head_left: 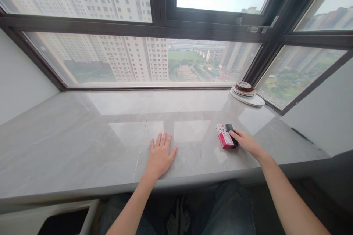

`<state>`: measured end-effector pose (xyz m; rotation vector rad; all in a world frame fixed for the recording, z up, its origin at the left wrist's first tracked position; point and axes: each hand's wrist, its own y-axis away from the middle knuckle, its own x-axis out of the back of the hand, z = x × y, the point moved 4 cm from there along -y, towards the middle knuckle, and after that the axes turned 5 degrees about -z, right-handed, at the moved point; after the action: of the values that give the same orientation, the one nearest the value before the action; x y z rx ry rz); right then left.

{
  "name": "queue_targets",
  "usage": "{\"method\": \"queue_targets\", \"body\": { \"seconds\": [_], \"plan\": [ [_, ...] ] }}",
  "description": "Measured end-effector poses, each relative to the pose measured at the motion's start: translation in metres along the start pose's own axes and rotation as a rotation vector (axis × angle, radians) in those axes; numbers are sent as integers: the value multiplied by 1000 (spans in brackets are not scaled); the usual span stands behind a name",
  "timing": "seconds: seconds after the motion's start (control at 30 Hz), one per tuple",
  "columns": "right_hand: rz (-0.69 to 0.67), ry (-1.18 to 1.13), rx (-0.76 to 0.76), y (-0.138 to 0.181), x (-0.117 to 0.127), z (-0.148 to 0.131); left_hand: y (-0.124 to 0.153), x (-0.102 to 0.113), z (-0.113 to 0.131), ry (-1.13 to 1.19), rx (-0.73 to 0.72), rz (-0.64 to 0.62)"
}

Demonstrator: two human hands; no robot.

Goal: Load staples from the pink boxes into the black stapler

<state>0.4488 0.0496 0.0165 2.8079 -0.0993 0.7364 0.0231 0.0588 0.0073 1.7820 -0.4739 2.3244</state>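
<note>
My left hand (160,156) lies flat on the grey marbled sill (91,154), palm down with its fingers spread, and holds nothing. Further right, my right hand (246,142) is closed around a black oblong object (229,128), its thumb on top; the hand covers part of it, so its exact kind is unclear. Right beside that object, on its left, is a small pink and white printed box (225,140). The two look to be touching, and both are at the sill's surface.
A stack of plates or dishes (246,93) stands in the far right corner by the window. Dark window frames (138,33) border the sill's back. Its front edge (198,180) runs above my knees. At lower left is a pale open container or furniture piece (92,209).
</note>
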Motion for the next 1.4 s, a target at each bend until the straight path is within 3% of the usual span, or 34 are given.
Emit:
{"method": "queue_targets", "body": {
  "seconds": [0.17,0.33,0.43,0.53,0.67,0.83,0.97,1.1,1.2,1.3,1.4],
  "plan": [
    [-5,-51,165,6,-90,-51,-1,4,-5,191,27,11],
    [47,-58,259,6,-197,-106,-3,12,-8,474,175,43],
    [97,-46,309,5,-231,-125,-3,17,4,464,250,121],
    [154,-34,314,8,-225,-124,-1,22,19,335,294,213],
    [214,-39,287,21,-185,-98,2,24,21,262,315,238],
    [249,-91,253,38,-161,-73,-5,34,-27,261,328,298],
    [300,-81,263,42,-161,-75,-25,45,-77,216,409,306],
    [318,-69,270,43,-161,-80,-36,51,-99,220,445,296],
    [310,-63,263,43,-161,-79,-21,55,-105,214,450,347],
    [287,-62,250,42,-162,-77,10,59,-114,176,494,398],
    [256,-64,240,41,-162,-76,41,60,-122,126,543,323]
  ]
}}
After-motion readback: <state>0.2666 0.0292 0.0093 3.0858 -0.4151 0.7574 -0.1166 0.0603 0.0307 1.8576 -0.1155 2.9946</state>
